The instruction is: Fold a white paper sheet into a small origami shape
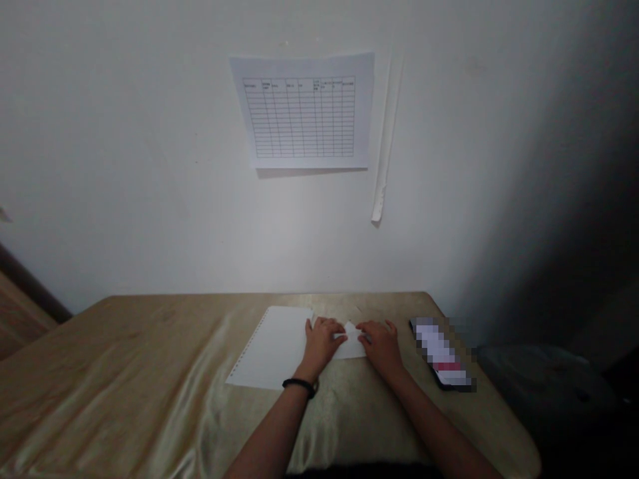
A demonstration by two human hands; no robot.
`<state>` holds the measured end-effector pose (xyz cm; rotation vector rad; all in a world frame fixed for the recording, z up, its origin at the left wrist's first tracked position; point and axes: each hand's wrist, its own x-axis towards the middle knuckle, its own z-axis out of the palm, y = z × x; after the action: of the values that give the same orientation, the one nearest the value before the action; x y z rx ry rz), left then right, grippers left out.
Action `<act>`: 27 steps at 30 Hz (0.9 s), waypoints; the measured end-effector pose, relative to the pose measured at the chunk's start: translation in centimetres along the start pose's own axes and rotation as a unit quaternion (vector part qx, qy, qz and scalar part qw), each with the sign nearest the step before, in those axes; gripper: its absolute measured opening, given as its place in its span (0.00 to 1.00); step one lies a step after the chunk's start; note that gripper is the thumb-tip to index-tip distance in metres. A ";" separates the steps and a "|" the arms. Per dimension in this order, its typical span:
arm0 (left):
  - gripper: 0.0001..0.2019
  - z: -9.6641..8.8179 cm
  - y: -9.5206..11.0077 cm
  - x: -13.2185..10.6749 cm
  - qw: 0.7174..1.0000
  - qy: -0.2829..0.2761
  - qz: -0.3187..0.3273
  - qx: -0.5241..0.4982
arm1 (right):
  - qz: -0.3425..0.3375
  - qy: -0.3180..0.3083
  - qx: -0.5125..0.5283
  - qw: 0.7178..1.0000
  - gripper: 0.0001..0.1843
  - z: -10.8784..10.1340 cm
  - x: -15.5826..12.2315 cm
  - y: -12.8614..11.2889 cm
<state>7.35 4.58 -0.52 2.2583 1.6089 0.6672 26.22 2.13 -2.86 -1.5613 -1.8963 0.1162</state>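
Note:
A small piece of white paper (351,350), folded to a point at its far end, lies on the cloth-covered table between my two hands. My left hand (322,340) grips its left side, thumb and fingers closed at the fold. From the other side, my right hand (383,344) pinches the paper near the same pointed end. The fingers partly hide the folds. Under and beside my left hand is a larger loose-leaf sheet (272,346) with punched holes along its left edge. A black band (299,384) circles my left wrist.
To the right, a phone (442,352) with a lit, blurred screen lies on the tan tablecloth (124,372), which is wrinkled on the left. A printed table sheet (302,113) hangs on the white wall behind. Beyond the table's right edge stands a dark object (544,386).

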 end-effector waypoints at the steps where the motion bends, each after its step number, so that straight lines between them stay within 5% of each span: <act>1: 0.07 0.0 0.0 0.0 1.000 0.004 0.001 -0.005 | 0.000 -0.003 -0.002 1.000 0.15 -0.1 0.0 0.0; 27: 0.09 -0.2 -0.3 -0.1 0.999 -0.034 0.030 0.025 | 0.040 -0.046 0.009 0.998 0.06 -0.8 0.2 -0.4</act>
<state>6.93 4.58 -0.49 2.3474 1.5471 0.5652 26.32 2.00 -2.00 -1.6468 -1.8967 0.2426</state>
